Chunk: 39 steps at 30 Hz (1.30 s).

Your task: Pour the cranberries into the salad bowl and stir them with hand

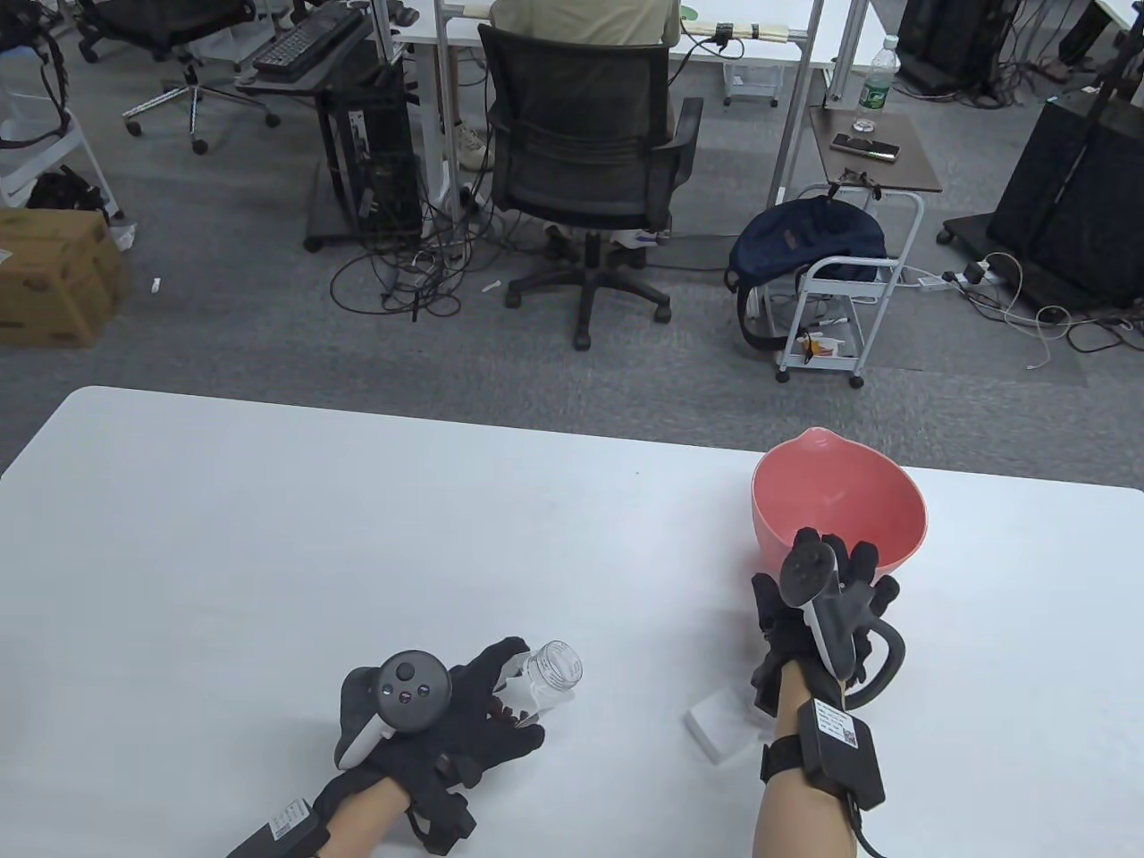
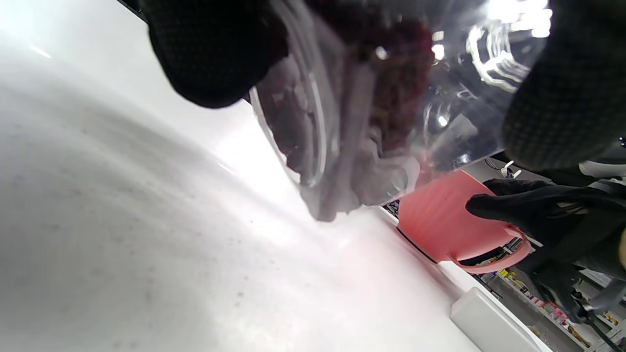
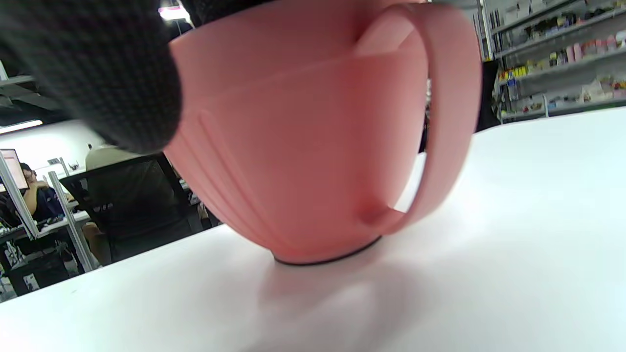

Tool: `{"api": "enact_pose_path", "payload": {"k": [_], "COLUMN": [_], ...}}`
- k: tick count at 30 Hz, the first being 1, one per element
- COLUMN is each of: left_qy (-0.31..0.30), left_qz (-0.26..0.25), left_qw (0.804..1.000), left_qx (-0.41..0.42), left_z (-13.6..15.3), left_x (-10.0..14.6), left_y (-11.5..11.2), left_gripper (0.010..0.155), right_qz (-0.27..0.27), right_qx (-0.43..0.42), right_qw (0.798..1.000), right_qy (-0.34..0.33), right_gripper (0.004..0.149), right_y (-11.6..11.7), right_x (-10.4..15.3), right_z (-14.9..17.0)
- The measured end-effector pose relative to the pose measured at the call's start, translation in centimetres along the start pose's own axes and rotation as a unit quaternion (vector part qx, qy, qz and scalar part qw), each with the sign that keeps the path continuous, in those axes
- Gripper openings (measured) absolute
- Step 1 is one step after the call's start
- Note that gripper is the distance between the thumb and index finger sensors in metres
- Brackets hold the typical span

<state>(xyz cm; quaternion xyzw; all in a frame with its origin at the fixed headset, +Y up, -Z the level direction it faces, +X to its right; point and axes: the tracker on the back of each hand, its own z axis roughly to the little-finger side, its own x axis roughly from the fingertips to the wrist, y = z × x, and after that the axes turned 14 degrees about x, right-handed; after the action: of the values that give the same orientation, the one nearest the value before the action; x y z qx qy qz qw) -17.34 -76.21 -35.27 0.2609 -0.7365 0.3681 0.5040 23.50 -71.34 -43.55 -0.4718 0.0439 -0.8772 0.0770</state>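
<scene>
A clear open jar (image 1: 556, 670) lies tilted in my left hand (image 1: 518, 699), its mouth toward the bowl. My thumb and fingers curl round its body. Dark red cranberries (image 2: 396, 83) show through the jar (image 2: 371, 127) in the left wrist view, between two gloved fingers (image 2: 215, 54). The pink salad bowl (image 1: 840, 500) stands on the white table (image 1: 268, 536) at the right and looks empty inside. My right hand (image 1: 849, 565) grips its near rim by the handle (image 3: 450, 122). The bowl (image 3: 303, 146) fills the right wrist view, its base on the table.
A small white block (image 1: 722, 726) lies on the table beside my right wrist. Beyond the table's far edge are an office chair (image 1: 581, 170) with a seated person, a small cart (image 1: 836, 304) and floor cables.
</scene>
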Motion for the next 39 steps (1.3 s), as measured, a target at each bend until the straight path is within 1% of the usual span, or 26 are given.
{"api": "enact_pose_path", "payload": {"k": [3, 5, 6, 12, 16, 19, 24, 30, 35, 39], "left_qy": [0.004, 0.005, 0.005, 0.008, 0.016, 0.023, 0.022, 0.032, 0.038, 0.056], "left_qz": [0.002, 0.002, 0.003, 0.000, -0.008, -0.009, -0.017, -0.042, -0.062, -0.116], "left_qw": [1.000, 1.000, 1.000, 1.000, 1.000, 0.999, 0.999, 0.998, 0.996, 0.987], "left_qx": [0.000, 0.003, 0.005, 0.010, 0.024, 0.030, 0.031, 0.044, 0.060, 0.094], "left_z": [0.2, 0.2, 0.2, 0.2, 0.6, 1.0, 1.0, 1.3, 1.7, 2.5], "left_x": [-0.1, -0.2, -0.2, -0.2, -0.2, -0.3, -0.2, -0.3, -0.2, 0.1], "left_y": [-0.1, -0.1, -0.1, 0.1, 0.6, 0.6, 0.9, 1.7, 2.3, 3.7], "left_gripper": [0.096, 0.096, 0.096, 0.096, 0.096, 0.096, 0.096, 0.096, 0.097, 0.097], "right_qz": [0.020, 0.027, 0.029, 0.030, 0.032, 0.038, 0.059, 0.079, 0.075, 0.079], "right_qx": [0.012, -0.004, -0.016, -0.010, 0.000, -0.004, -0.019, -0.057, -0.088, -0.092], "right_qw": [1.000, 0.999, 0.999, 0.999, 0.999, 0.998, 0.991, 0.975, 0.964, 0.954], "right_qy": [0.015, 0.033, 0.035, 0.010, -0.028, -0.056, -0.120, -0.199, -0.241, -0.275], "right_gripper": [0.059, 0.046, 0.044, 0.043, 0.043, 0.043, 0.043, 0.044, 0.044, 0.044], "right_y": [0.3, 0.2, 0.3, -0.4, -0.8, -1.5, -4.0, -7.2, -7.9, -7.7], "right_x": [-0.4, -0.7, -0.9, -1.3, -0.4, 0.5, 2.5, 6.1, 9.0, 11.8], "right_z": [-0.2, 0.0, 0.0, 0.2, -0.2, -0.9, -2.5, -4.3, -5.1, -5.6]}}
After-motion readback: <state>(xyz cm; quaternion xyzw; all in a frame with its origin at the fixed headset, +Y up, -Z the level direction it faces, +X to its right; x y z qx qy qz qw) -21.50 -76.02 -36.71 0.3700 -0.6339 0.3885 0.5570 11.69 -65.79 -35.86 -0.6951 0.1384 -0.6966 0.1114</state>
